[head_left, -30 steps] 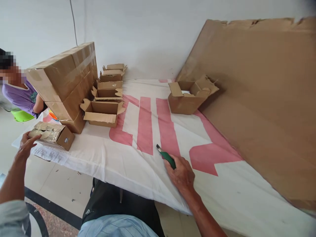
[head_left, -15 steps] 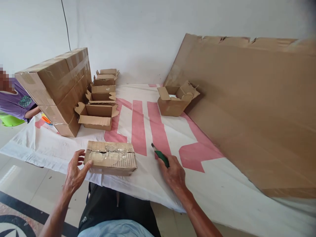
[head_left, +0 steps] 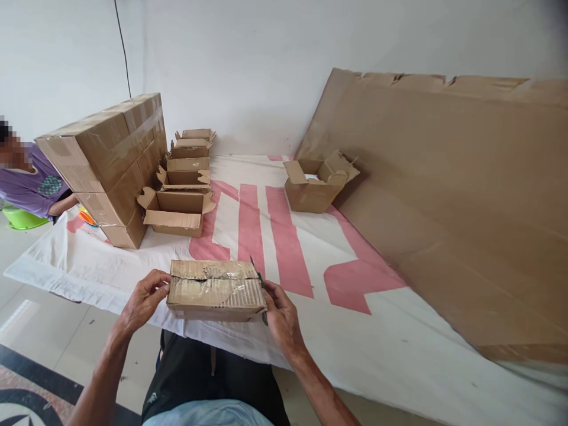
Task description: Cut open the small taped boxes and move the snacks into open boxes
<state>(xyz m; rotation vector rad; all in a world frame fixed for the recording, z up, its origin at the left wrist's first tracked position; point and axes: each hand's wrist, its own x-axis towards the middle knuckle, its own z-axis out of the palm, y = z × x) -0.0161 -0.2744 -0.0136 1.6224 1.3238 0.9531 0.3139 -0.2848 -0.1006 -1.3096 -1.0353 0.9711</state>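
1. Hands set well apart, one at each end of a taped carton (head_left: 215, 290). Left hand (head_left: 146, 299): thumb and fingers clamped on its left end. Right hand (head_left: 280, 313): curled round a green-handled cutter (head_left: 260, 278), fingers against the right end; cutter mostly hidden, dark tip showing above the carton's far right corner.
2. Carton position: at the near edge of the table, long side parallel to that edge, flaps uppermost. Top seam uneven, clear tape wrinkled, right part of the top scuffed to the corrugation. Whether its base rests on the table: cannot tell.
3. Table covering: white cloth (head_left: 346, 349) with broad red markings, creased, draped over the near edge.
4. Left part of table, beyond the carton: row of open boxes (head_left: 173, 222) running towards the far edge, flaps raised. Just left of the row, a stack of sealed cartons (head_left: 115, 130).
5. Far edge, right of centre: open box (head_left: 310, 195), something white inside. Behind and right of it, a large cardboard sheet (head_left: 444, 207) leaning, covering the far right corner.
6. Past the left edge: person in purple (head_left: 26, 183), partly hidden by the stack.
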